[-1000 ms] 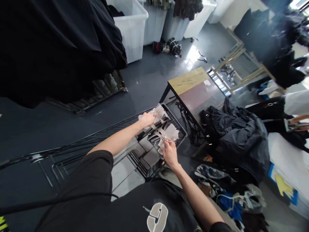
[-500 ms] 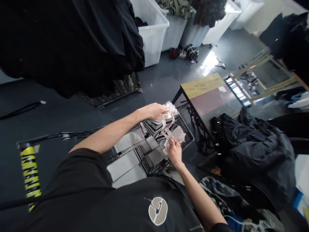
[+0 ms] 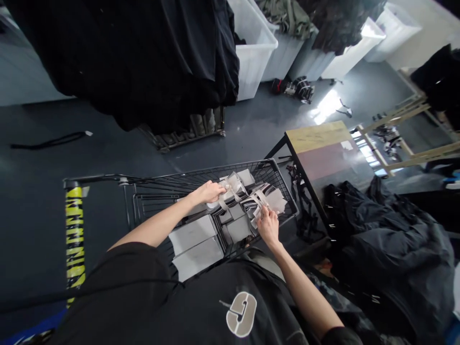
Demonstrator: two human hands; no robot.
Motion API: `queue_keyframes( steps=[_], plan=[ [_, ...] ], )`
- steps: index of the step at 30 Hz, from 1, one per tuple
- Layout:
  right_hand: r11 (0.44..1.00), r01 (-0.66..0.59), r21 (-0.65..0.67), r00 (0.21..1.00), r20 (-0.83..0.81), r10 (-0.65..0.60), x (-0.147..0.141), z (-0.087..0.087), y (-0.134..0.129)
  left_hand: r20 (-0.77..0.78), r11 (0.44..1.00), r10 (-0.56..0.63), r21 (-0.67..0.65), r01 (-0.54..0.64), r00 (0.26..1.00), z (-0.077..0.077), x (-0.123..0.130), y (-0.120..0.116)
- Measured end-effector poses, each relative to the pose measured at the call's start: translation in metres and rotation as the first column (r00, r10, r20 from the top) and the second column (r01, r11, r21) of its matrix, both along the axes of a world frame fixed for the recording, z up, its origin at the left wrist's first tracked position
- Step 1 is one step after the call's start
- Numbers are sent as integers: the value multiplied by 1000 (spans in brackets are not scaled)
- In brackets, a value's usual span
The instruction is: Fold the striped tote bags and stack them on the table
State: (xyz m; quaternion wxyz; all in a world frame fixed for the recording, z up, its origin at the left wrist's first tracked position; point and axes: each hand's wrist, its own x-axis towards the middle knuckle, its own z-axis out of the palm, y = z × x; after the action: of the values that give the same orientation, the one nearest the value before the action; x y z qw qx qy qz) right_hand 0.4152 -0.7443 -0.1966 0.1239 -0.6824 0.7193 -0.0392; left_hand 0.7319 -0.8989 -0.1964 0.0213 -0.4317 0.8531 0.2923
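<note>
A black wire shopping cart (image 3: 168,184) stands in front of me, with several grey and white stacks in it. My left hand (image 3: 210,191) is closed on the pale strip around a tied bundle of flat layered pieces (image 3: 233,184), held low in the cart. Beside it, my right hand (image 3: 268,225) grips a second tied bundle (image 3: 275,199), its dark and light layers fanned out under pale strips. What the pieces are made of, I cannot tell. Pale flat stacks (image 3: 196,244) lie at the near side, and a smaller grey stack (image 3: 237,227) sits between the hands.
Dark garments (image 3: 161,57) hang beyond the cart. White plastic bins (image 3: 255,52) line the back. A low table (image 3: 319,148) stands right of the cart, by a heap of dark cloth (image 3: 395,254). A black strap (image 3: 53,141) lies on the floor at left.
My left hand has lowered its bundle and shifted it left within the cart, away from the far end. My right hand keeps hold of its bundle. The whole view has shifted slightly.
</note>
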Motion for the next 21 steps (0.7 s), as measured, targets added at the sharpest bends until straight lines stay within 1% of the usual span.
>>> queue_keyframes(
  steps=[2, 3, 5, 7, 8, 9, 11, 13, 15, 16, 18, 19, 21],
  plan=[
    [1000, -7, 23, 1000, -13, 8, 0, 3, 0, -11, 1000, -4, 8, 4, 1000, 7, 11, 4],
    [999, -12, 35, 1000, -15, 13, 0, 4, -1, -26, 999, 37, 5, -37, 999, 11, 20, 6],
    [998, -16, 57, 1000, -6, 16, 0, 6, 0, -76, 976, 216, -19, -218, 973, 19, 40, 16],
    [996, -17, 82, 1000, 7, 16, 0, 8, 0, -115, 909, 408, -38, -414, 906, 22, 64, 37],
    [995, -18, 93, 1000, 12, 17, -1, 8, 1, -113, 874, 478, -43, -484, 871, 20, 75, 52],
    [995, -19, 101, 1000, 19, 18, -1, 9, 1, -92, 844, 529, -44, -534, 844, 17, 84, 70],
    [995, -18, 102, 999, 35, 15, -1, 11, 3, -24, 809, 586, -35, -586, 810, 6, 96, 111],
    [998, -7, 67, 999, 48, 4, 0, 15, 6, 33, 790, 613, -18, -613, 789, -9, 97, 151],
    [1000, -23, -20, 997, 71, 24, 1, 23, 11, 62, 780, 625, -10, -626, 778, -25, 92, 183],
    [996, -52, -74, 994, 96, 59, 3, 27, 13, 70, 777, 628, -5, -630, 775, -32, 89, 195],
    [977, -140, -162, 970, 177, 169, 9, 36, 18, 94, 778, 624, 14, -628, 776, -45, 83, 209],
    [965, -190, -180, 947, 226, 228, 13, 39, 21, 109, 781, 618, 29, -623, 779, -50, 82, 212],
    [947, -283, -153, 893, 320, 318, 26, 44, 26, 137, 788, 601, 64, -612, 788, -58, 79, 215]
  ],
)
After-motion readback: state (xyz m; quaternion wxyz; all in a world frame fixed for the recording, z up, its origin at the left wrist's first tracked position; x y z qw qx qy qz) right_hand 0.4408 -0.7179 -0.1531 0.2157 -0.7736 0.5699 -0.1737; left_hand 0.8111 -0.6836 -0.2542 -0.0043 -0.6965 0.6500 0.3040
